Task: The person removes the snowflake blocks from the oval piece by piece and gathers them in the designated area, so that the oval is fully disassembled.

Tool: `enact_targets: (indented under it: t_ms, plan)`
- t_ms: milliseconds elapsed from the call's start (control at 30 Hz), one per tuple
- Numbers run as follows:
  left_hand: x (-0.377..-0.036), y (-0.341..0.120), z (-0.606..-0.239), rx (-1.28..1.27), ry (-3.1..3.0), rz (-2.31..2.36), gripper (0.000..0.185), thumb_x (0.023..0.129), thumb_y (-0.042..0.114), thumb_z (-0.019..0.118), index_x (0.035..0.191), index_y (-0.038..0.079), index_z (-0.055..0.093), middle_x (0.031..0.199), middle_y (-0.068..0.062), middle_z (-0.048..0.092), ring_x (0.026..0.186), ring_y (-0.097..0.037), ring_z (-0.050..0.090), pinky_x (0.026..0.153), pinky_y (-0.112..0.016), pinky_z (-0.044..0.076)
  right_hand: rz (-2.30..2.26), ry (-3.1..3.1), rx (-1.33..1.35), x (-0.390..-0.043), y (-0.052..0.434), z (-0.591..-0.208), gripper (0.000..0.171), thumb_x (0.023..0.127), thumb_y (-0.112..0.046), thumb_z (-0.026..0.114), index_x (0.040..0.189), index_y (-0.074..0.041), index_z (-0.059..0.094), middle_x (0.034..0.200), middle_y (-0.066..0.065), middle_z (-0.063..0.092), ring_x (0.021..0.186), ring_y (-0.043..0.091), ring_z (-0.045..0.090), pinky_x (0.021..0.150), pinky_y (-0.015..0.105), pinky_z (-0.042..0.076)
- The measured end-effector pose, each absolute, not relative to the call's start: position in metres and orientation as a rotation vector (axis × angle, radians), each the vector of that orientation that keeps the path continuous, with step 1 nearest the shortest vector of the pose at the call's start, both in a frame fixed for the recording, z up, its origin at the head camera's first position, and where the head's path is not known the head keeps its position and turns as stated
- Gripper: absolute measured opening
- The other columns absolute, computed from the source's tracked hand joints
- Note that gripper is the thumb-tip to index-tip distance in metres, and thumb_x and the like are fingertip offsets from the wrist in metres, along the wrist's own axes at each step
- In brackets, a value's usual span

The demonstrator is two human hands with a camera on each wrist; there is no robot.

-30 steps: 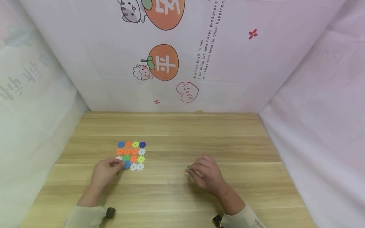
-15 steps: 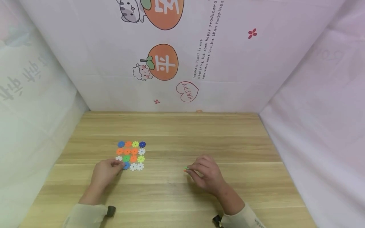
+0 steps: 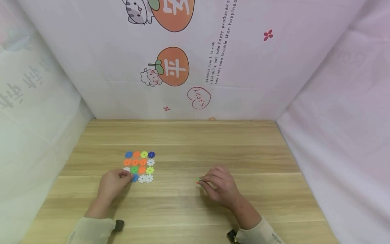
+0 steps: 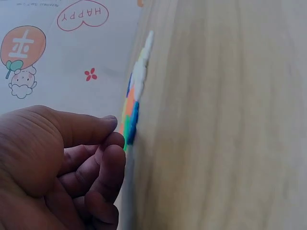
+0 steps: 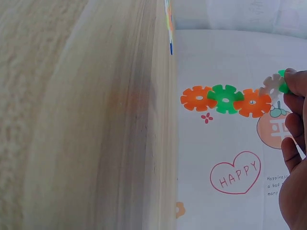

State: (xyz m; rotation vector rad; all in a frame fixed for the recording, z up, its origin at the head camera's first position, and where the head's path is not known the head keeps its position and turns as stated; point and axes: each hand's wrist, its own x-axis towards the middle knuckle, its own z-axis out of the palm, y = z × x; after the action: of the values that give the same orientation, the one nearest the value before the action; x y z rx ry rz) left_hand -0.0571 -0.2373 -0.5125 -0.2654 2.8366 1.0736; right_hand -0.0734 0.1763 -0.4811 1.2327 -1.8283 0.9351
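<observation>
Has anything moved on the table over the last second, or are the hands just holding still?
Nothing visibly changed. The left hand stays at the near left corner of the flat mat of joined snowflake discs, and the right hand keeps pinching its short chain of discs above the wooden table.

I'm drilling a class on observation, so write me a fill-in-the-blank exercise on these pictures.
1. The flat grid of discs lies on the wooden ____.
2. The right hand pinches a chain of discs coloured orange, ____, orange, then white.
3. The left hand rests at the grid's near ____ corner.
4. The heart on the wall reads ____.

Missing words: table; green; left; HAPPY
</observation>
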Motion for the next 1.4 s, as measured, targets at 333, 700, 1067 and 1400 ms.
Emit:
enact_targets:
  t_ms: [333,700,1067,1400]
  plan:
    - [-0.061,-0.221,-0.500,-0.222,2.841,1.228,0.026,0.098,0.031,0.073,0.106,0.006,0.076,0.093,-0.004,0.075,0.077,-0.018,0.065,0.065,-0.031,0.055,0.942,-1.829,1.228,-0.073,0.176,-0.481,0.009,0.092,-0.014,0.080,0.090,-0.006,0.077,0.082,-0.002,0.070,0.077,0.017,0.062,0.075,0.032,0.048]
    - [-0.066,-0.199,-0.490,-0.069,2.838,1.459,0.026,0.098,0.037,0.074,0.104,0.012,0.077,0.097,-0.001,0.076,0.088,-0.019,0.071,0.069,-0.027,0.057,0.926,-1.867,1.216,-0.072,0.177,-0.482,0.006,0.092,-0.012,0.079,0.094,-0.006,0.078,0.086,-0.002,0.072,0.079,0.016,0.063,0.076,0.032,0.049]
    - [-0.070,-0.169,-0.483,0.225,2.750,1.609,0.008,0.095,0.026,0.079,0.095,0.018,0.077,0.087,0.003,0.074,0.076,-0.016,0.067,0.063,-0.027,0.056,0.926,-1.946,1.200,-0.069,0.176,-0.485,0.007,0.096,-0.011,0.073,0.099,-0.005,0.077,0.093,0.000,0.073,0.085,0.016,0.063,0.080,0.031,0.048]
    - [-0.070,-0.136,-0.485,0.551,2.657,1.615,0.004,0.096,0.019,0.078,0.095,0.023,0.077,0.090,0.007,0.074,0.075,-0.012,0.065,0.064,-0.027,0.055,0.933,-1.994,1.197,-0.068,0.174,-0.482,0.012,0.097,-0.007,0.070,0.106,-0.003,0.077,0.098,0.001,0.073,0.088,0.017,0.065,0.080,0.030,0.050]
